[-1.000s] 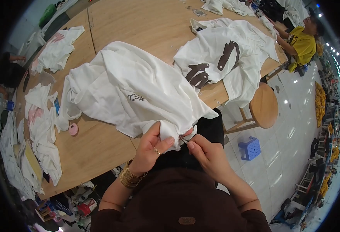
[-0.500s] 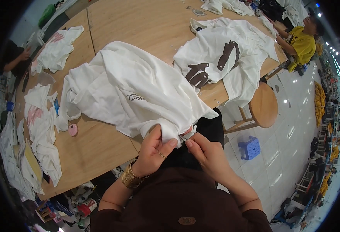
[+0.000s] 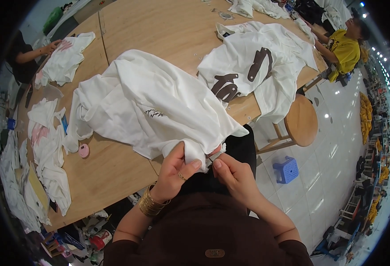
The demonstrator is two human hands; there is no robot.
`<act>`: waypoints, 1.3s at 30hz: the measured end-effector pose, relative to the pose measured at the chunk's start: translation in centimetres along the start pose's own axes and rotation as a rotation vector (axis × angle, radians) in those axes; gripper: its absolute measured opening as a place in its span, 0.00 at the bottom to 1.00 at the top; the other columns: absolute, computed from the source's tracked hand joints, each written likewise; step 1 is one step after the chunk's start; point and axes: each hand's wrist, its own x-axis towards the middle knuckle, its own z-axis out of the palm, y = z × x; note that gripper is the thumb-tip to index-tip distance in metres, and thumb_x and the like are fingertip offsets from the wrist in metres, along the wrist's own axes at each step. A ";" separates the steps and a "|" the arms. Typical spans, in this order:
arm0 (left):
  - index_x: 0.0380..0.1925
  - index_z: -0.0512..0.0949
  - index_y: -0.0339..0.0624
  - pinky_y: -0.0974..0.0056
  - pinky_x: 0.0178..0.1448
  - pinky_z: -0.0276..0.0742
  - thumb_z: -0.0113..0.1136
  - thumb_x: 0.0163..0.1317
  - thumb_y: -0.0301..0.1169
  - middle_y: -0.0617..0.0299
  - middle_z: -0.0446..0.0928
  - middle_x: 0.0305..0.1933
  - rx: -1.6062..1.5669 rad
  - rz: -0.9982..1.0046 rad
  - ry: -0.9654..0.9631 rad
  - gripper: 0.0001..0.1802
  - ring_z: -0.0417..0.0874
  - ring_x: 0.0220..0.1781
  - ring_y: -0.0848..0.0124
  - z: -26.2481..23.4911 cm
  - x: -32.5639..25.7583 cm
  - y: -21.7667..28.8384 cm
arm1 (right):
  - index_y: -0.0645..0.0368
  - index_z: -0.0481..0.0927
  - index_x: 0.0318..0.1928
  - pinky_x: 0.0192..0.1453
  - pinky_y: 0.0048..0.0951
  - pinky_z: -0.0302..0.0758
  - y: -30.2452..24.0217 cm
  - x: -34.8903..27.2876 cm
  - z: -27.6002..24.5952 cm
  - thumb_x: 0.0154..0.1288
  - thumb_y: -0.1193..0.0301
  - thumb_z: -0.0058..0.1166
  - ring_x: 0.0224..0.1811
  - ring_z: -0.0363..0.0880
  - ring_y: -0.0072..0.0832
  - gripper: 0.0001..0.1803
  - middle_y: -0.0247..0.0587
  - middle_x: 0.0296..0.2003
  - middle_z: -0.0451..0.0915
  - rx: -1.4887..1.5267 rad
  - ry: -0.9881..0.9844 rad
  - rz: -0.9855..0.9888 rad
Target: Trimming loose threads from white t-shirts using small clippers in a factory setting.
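Observation:
A white garment with a small dark print lies loosely bunched over the table's near edge. Its lower end hangs toward my body, where my left hand is closed on a fold, thumb on top. A gold ring and a stack of gold bangles are on that hand and wrist. Close beside it, my right hand pinches a small thin metal tool at the garment's edge. Its kind is too small to make out. A bit of reddish skin or cloth shows just above the pinch.
Another white garment with brown patches lies at the right of the wooden table. White pieces with pink prints and a pink round object lie at left. A wooden stool, a blue plastic stool and two people flank the table.
The person at far left has reached a hand onto the white piece there. My hands stay almost in place; my right fingertips have shifted slightly at the garment's edge.

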 end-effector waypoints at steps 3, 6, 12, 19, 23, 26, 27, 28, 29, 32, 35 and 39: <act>0.50 0.64 0.33 0.71 0.54 0.63 0.48 0.62 0.25 0.64 0.67 0.47 0.010 0.006 -0.008 0.16 0.66 0.49 0.79 0.0 0.1 0.0 | 0.61 0.73 0.34 0.24 0.28 0.66 -0.4 -0.1 0.0 0.68 0.63 0.44 0.16 0.69 0.32 0.13 0.44 0.17 0.70 -0.164 0.056 -0.066; 0.50 0.63 0.33 0.71 0.55 0.63 0.47 0.62 0.24 0.64 0.67 0.47 0.035 0.026 -0.035 0.16 0.67 0.49 0.79 0.1 0.2 0.1 | 0.61 0.73 0.35 0.23 0.28 0.66 -0.4 0.0 0.0 0.67 0.64 0.45 0.16 0.70 0.34 0.12 0.45 0.16 0.70 -0.214 0.102 -0.119; 0.52 0.63 0.32 0.70 0.56 0.63 0.47 0.62 0.24 0.63 0.68 0.48 -0.108 -0.052 0.008 0.18 0.68 0.49 0.78 0.1 0.1 0.1 | 0.61 0.74 0.37 0.24 0.29 0.66 -0.3 0.1 -0.6 0.68 0.64 0.44 0.16 0.70 0.33 0.12 0.45 0.17 0.70 -0.118 0.045 -0.001; 0.53 0.63 0.32 0.70 0.56 0.63 0.47 0.62 0.25 0.62 0.69 0.49 -0.167 -0.041 0.012 0.19 0.68 0.51 0.77 0.0 0.0 -0.1 | 0.61 0.74 0.38 0.24 0.29 0.66 -0.7 -0.3 -0.5 0.68 0.63 0.43 0.16 0.68 0.34 0.13 0.45 0.17 0.70 -0.139 -0.009 -0.002; 0.53 0.63 0.32 0.70 0.56 0.63 0.47 0.62 0.25 0.62 0.69 0.49 -0.136 -0.043 0.008 0.18 0.68 0.51 0.77 -0.1 -0.2 -0.2 | 0.61 0.74 0.39 0.24 0.30 0.66 -0.8 -0.4 -0.5 0.68 0.63 0.43 0.16 0.68 0.36 0.13 0.46 0.17 0.70 -0.119 -0.013 0.020; 0.53 0.63 0.33 0.70 0.56 0.63 0.47 0.62 0.25 0.62 0.68 0.49 -0.098 -0.053 0.010 0.19 0.68 0.51 0.77 -0.2 -0.3 -0.4 | 0.61 0.74 0.39 0.24 0.30 0.66 -0.8 -0.4 -0.5 0.68 0.63 0.43 0.16 0.68 0.36 0.13 0.47 0.17 0.70 -0.126 -0.023 0.028; 0.53 0.63 0.33 0.70 0.56 0.63 0.47 0.62 0.25 0.62 0.68 0.49 -0.099 -0.054 0.008 0.19 0.68 0.51 0.77 -0.2 -0.3 -0.4 | 0.61 0.74 0.39 0.24 0.29 0.66 -0.8 -0.4 -0.5 0.68 0.63 0.43 0.16 0.68 0.36 0.13 0.47 0.17 0.70 -0.127 -0.018 0.028; 0.53 0.63 0.33 0.69 0.56 0.63 0.47 0.62 0.25 0.62 0.68 0.49 -0.100 -0.040 -0.001 0.19 0.68 0.51 0.77 -0.1 -0.2 -0.5 | 0.61 0.74 0.39 0.24 0.29 0.66 -0.7 -0.4 -0.6 0.68 0.63 0.43 0.16 0.68 0.36 0.13 0.47 0.17 0.70 -0.127 -0.016 0.028; 0.53 0.62 0.33 0.69 0.56 0.63 0.47 0.62 0.25 0.62 0.68 0.49 -0.101 -0.026 -0.010 0.19 0.68 0.51 0.77 -0.1 -0.1 -0.5 | 0.61 0.74 0.39 0.24 0.29 0.67 -0.7 -0.3 -0.6 0.68 0.63 0.44 0.16 0.68 0.36 0.13 0.47 0.17 0.70 -0.118 -0.009 0.018; 0.53 0.62 0.33 0.69 0.57 0.63 0.48 0.62 0.25 0.62 0.68 0.49 -0.091 -0.050 -0.030 0.19 0.68 0.51 0.77 -0.1 0.1 -0.7 | 0.61 0.74 0.39 0.25 0.29 0.67 -0.7 0.0 -0.8 0.68 0.63 0.44 0.16 0.68 0.36 0.13 0.47 0.17 0.70 -0.100 0.004 0.014; 0.54 0.62 0.33 0.68 0.57 0.64 0.48 0.62 0.25 0.59 0.69 0.50 -0.175 -0.022 -0.025 0.19 0.69 0.52 0.75 -0.3 0.3 -0.4 | 0.61 0.74 0.39 0.25 0.29 0.67 -0.7 0.4 -0.7 0.67 0.63 0.45 0.17 0.69 0.34 0.13 0.46 0.18 0.71 -0.093 0.017 0.008; 0.53 0.63 0.34 0.66 0.59 0.64 0.47 0.64 0.27 0.58 0.70 0.54 -0.284 0.002 0.095 0.18 0.70 0.54 0.73 -0.4 0.3 -0.2 | 0.62 0.72 0.36 0.25 0.26 0.68 1.3 1.2 -0.6 0.63 0.63 0.50 0.17 0.68 0.23 0.13 0.37 0.18 0.69 -0.072 0.155 -0.380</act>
